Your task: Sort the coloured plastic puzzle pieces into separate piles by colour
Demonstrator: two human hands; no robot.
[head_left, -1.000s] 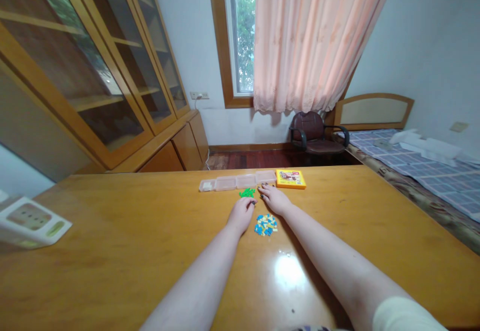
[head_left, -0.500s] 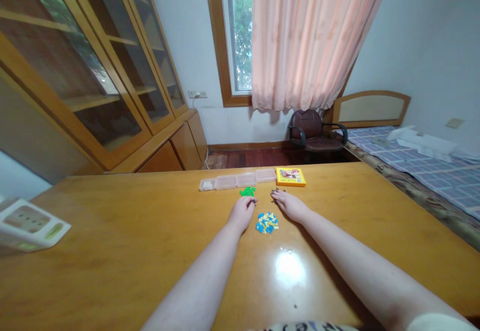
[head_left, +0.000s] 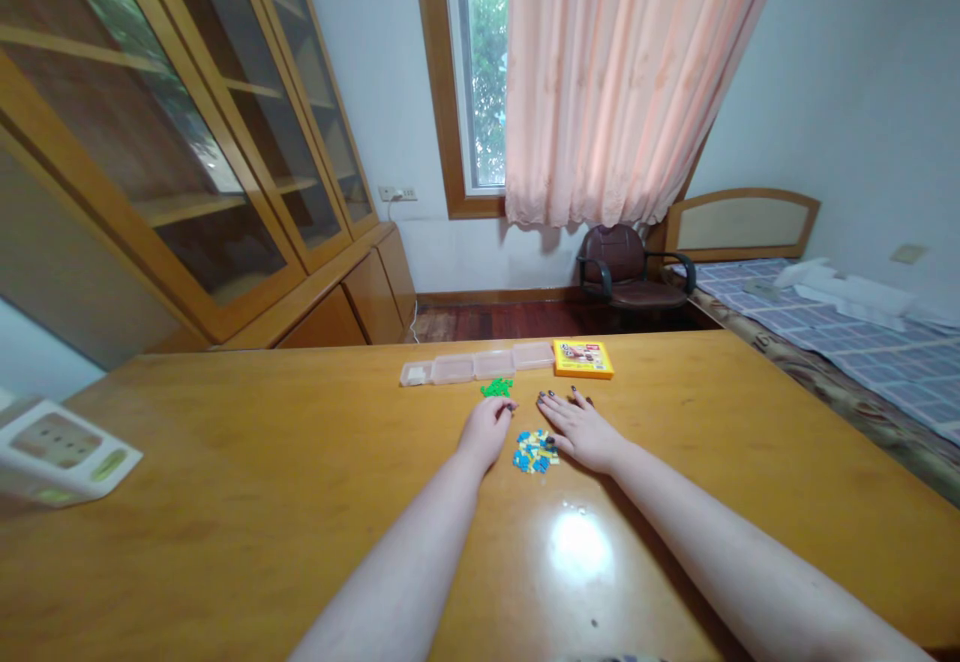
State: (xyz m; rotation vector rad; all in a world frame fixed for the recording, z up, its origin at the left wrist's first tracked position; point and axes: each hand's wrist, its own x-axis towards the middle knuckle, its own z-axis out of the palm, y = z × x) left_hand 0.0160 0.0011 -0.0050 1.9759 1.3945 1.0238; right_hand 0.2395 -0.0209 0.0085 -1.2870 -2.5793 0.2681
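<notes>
A small heap of blue, yellow and white bricks (head_left: 532,450) lies on the wooden table (head_left: 225,462) between my hands. My left hand (head_left: 487,429) rests curled just left of the heap, its fingertips pinched together near a little pile of green bricks (head_left: 496,388); what the fingers hold, if anything, is too small to make out. My right hand (head_left: 579,426) lies flat with fingers spread at the heap's right edge, its thumb touching the bricks. Beyond the green pile stands a row of clear plastic compartments (head_left: 476,366). A yellow box (head_left: 583,359) sits at the row's right end.
A white carton (head_left: 56,454) lies at the table's left edge. Glass-fronted wooden cabinets (head_left: 187,142) line the left wall. Behind the table are a dark armchair (head_left: 626,270), a pink curtain (head_left: 622,82) over a window, and a bed (head_left: 840,322) on the right.
My right hand has pulled back from near the clear compartments to the right side of the blue and yellow heap and now lies flat there. My left hand has stayed put.
</notes>
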